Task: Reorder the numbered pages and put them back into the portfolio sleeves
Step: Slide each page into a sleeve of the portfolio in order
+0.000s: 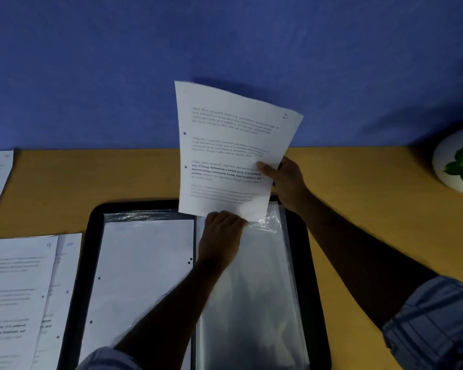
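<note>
While the page [225,156] stood tilted over the open portfolio [90,236], its bottom edge touched the mouth of an empty clear sleeve [251,303]. The right hand [286,182] pinched its side. The left hand [222,233] curled round its bottom edge. One sheet [145,263] was already in the left sleeve. Page 9 [16,276] and page 10 [70,263] waited on the table [118,177].

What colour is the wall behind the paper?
Blue; the wall shows plainly in the head view.

left page [19,289]: "9" | page beneath [70,263]: "10" | held page [225,145]: "Defined by a slower pace"
</note>
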`<state>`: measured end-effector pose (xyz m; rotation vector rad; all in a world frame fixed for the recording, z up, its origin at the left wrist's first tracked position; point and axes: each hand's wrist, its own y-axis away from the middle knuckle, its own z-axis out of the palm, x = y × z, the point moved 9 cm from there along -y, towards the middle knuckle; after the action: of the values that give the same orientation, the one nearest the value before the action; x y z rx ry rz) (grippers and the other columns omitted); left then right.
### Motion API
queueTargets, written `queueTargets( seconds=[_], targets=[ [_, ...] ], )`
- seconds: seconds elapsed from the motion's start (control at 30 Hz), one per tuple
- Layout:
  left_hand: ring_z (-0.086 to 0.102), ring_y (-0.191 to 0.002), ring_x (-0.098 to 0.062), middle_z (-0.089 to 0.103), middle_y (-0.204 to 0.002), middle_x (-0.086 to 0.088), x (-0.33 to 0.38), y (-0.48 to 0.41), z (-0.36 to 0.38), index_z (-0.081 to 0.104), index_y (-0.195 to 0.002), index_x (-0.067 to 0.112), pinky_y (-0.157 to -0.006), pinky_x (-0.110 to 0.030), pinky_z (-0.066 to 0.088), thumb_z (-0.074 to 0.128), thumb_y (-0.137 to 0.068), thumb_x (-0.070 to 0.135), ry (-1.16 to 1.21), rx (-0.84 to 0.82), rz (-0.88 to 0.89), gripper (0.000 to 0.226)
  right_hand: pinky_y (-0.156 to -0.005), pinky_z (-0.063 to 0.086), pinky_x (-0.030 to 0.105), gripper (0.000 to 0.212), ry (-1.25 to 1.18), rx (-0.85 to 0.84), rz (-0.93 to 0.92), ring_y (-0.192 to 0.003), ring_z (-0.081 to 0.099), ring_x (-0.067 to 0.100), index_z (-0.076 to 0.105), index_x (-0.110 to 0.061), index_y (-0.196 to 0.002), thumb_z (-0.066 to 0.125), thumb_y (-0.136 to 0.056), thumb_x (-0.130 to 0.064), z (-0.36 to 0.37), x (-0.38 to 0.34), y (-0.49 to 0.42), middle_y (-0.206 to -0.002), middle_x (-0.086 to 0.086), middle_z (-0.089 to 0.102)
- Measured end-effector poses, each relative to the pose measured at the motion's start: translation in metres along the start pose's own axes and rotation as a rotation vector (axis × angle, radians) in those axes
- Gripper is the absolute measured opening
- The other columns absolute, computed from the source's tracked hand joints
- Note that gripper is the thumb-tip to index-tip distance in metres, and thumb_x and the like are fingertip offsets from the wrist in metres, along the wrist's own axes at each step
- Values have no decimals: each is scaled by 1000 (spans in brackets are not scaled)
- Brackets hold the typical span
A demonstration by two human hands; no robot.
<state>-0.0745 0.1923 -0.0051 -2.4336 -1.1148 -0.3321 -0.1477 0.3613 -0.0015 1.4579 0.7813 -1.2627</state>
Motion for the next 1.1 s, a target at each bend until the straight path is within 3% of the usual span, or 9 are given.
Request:
queueTargets(
  seconds=[0.17,0.3,0.4,0.53,0.73,0.83,0.97,1.1],
  targets=[
    [67,-88,-24,72,-96,-1,-8,-9,0,70,-98,17,-87,-41,49,83,-73,10,19,-53,-48,29,-87,59,35,25,145,-26,-33,-98,71,14,66,-14,-113,70,-89,-9,-24,-16,0,-107,-4,72],
    [65,-96,-21,71,-100,5,-32,-19,0,65,-112,21,-94,-42,44,80,-74,32,71,-176,-132,43,-82,59,31,22,198,-86,-26,-96,71,13,66,-20,-107,70,-89,-7,-29,-22,-7,-108,-4,71],
    [61,-101,-17,70,-100,10,-56,-27,-1,65,-110,26,-97,-39,41,72,-79,46,-7,-291,-130,38,-76,58,25,24,189,-101,-20,-91,71,8,65,-20,-105,69,-88,-4,-28,-26,-13,-109,-4,70],
    [56,-107,-22,65,-108,1,-68,-31,2,67,-107,19,-97,-42,39,61,-89,40,-160,-448,-40,29,-83,59,34,24,190,-135,-1,-100,70,18,65,-20,-108,70,-88,-7,-21,-22,-20,-112,-1,71],
    [54,-102,-20,62,-103,0,-68,-32,6,64,-99,16,-95,-40,41,57,-93,36,-158,-458,-37,22,-92,56,43,30,147,-121,63,-105,70,23,68,-19,-113,76,-85,-16,-17,4,-20,-118,6,71],
    [59,-96,-20,66,-100,-1,-70,-32,4,64,-95,15,-94,-42,47,64,-90,36,-97,-438,-46,22,-90,57,39,36,160,-159,115,-105,69,21,66,-15,-118,75,-84,-6,-15,25,-11,-118,6,71],
    [67,-88,-20,72,-99,0,-78,-34,0,60,-87,19,-95,-41,53,75,-84,32,58,-449,-99,20,-80,58,23,45,243,-175,119,-101,68,11,63,-9,-123,73,-81,6,-19,37,-3,-117,4,69],
    [67,-83,-17,71,-101,0,-85,-35,3,58,-96,19,-84,-34,58,79,-81,31,162,-568,-144,28,-77,59,26,42,253,-205,135,-99,70,12,63,-9,-120,72,-81,7,-26,40,-6,-115,4,70]
  ],
)
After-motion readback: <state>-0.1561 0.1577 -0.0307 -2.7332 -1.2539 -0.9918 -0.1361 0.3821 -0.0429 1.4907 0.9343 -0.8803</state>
